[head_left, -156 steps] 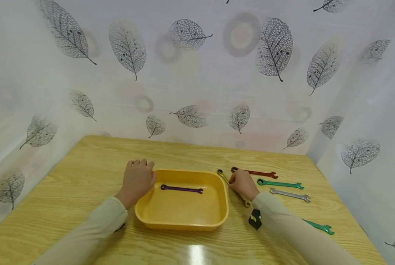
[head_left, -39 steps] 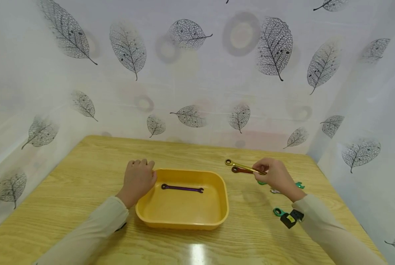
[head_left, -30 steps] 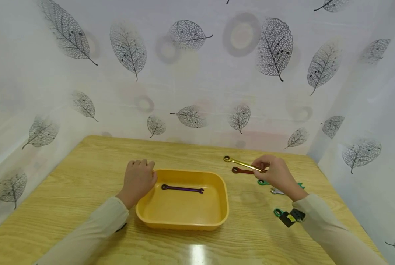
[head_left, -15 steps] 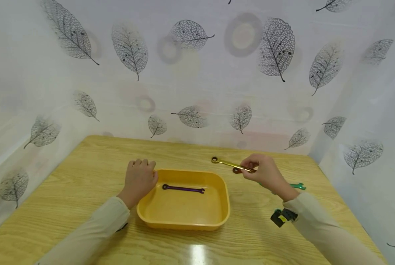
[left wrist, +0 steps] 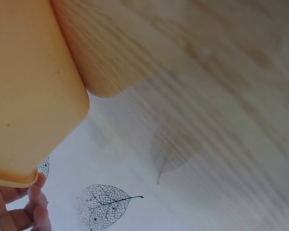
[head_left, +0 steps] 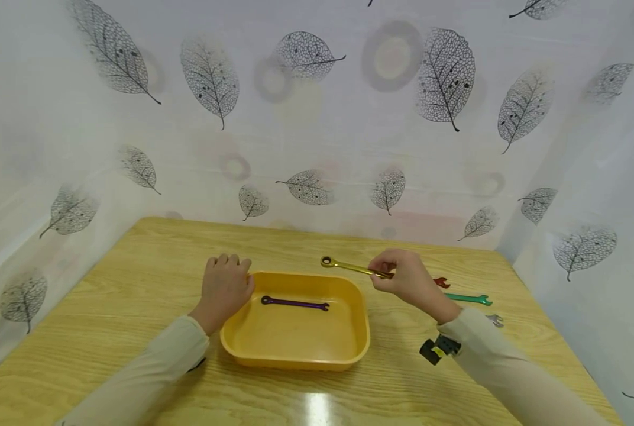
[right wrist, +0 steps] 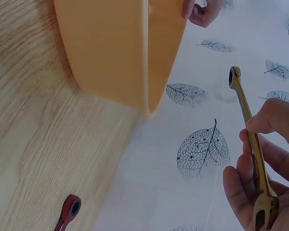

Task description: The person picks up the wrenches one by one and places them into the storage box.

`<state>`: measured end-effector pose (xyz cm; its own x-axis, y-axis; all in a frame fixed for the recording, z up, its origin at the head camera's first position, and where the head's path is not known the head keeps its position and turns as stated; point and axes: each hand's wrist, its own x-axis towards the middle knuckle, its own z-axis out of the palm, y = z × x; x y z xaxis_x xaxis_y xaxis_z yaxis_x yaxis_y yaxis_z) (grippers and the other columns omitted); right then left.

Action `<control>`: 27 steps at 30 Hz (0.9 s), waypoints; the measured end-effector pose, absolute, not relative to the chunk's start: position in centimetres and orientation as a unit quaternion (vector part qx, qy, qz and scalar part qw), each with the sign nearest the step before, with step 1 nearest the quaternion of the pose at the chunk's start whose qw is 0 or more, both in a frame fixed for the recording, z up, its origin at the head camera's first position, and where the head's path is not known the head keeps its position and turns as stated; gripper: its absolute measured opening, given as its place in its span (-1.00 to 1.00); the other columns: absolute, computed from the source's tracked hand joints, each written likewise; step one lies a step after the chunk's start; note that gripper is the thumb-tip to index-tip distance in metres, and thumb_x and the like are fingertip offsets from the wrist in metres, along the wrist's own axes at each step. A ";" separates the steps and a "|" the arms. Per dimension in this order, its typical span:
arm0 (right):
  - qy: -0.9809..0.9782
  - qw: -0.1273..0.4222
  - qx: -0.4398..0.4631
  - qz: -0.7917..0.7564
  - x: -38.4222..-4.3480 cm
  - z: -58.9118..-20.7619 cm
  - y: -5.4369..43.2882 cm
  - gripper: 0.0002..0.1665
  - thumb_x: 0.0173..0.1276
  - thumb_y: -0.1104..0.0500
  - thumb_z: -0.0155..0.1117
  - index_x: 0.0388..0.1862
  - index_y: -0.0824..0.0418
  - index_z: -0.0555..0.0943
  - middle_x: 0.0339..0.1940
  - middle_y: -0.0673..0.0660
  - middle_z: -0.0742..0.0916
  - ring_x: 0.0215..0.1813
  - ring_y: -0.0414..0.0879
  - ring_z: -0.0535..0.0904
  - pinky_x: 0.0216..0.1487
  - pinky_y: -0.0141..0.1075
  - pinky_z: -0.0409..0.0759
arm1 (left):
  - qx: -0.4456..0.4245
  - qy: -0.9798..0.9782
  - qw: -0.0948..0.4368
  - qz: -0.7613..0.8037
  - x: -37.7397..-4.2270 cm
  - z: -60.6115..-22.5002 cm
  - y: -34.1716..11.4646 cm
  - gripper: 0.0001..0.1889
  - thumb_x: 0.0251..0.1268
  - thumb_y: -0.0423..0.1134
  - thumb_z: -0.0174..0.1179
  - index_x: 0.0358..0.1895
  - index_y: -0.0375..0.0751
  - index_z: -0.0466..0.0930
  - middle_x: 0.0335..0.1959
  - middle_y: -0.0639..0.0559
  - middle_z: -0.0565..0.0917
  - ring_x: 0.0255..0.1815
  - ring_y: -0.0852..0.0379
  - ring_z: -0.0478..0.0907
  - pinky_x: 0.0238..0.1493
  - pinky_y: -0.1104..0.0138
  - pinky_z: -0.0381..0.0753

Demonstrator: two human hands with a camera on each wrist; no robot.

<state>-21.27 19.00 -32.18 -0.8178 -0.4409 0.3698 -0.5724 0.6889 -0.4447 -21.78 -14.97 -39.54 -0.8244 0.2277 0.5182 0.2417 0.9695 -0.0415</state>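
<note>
My right hand (head_left: 404, 283) pinches a gold ratcheting combination wrench (head_left: 351, 267) between thumb and fingers. It hangs in the air just beyond the far right part of the yellow plastic tray (head_left: 296, 364), ring end pointing left. In the right wrist view, the gold wrench (right wrist: 243, 103) crosses the fingers, its other end near the palm. A purple wrench (head_left: 296, 303) lies inside the tray. At the tray's far left corner, my left hand (head_left: 223, 293) grips the rim; the left wrist view shows curled fingers (left wrist: 21, 219) beside the rim.
Right of the tray, partly covered by my right arm, lie a red wrench (head_left: 442, 283), a green wrench (head_left: 468, 299) and a silver wrench (head_left: 495, 320). The wooden table (head_left: 178, 242) meets a leaf-patterned curtain (head_left: 317, 136) at the back.
My right hand has picked the gold wrench up from the table beside the tray, raised it, and lately carried it left towards the tray. The left hand stays on the rim.
</note>
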 end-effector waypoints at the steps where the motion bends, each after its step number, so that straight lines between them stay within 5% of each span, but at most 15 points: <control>1: -0.911 0.116 0.280 0.279 -21.2 -32.1 18.8 -0.89 0.09 0.33 0.35 -0.36 0.19 0.69 -0.44 0.01 0.66 -0.41 -0.24 0.48 -0.34 -0.38 0.57 | -0.124 -0.955 0.270 -0.014 -21.8 -39.5 -15.0 -0.83 0.07 -0.16 0.23 -0.45 -0.21 0.56 -0.49 -0.13 0.62 -0.37 -0.11 0.52 -0.19 0.06 0.45; 27: -0.899 0.086 0.327 0.279 -21.4 -31.4 14.4 -0.92 0.08 0.30 0.36 -0.39 0.19 0.69 -0.51 -0.02 0.61 -0.44 -0.23 0.42 -0.31 -0.38 0.55 | -0.127 -0.952 0.277 -0.027 -21.8 -39.8 -15.0 -0.86 0.08 -0.22 0.22 -0.48 -0.20 0.53 -0.55 -0.11 0.59 -0.46 -0.07 0.48 -0.25 0.08 0.42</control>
<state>-21.44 14.37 -31.39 -0.7716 -0.5400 0.3362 -0.6355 0.6310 -0.4450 -21.77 -14.98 -39.78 -0.8140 0.2263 0.5350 0.2560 0.9665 -0.0193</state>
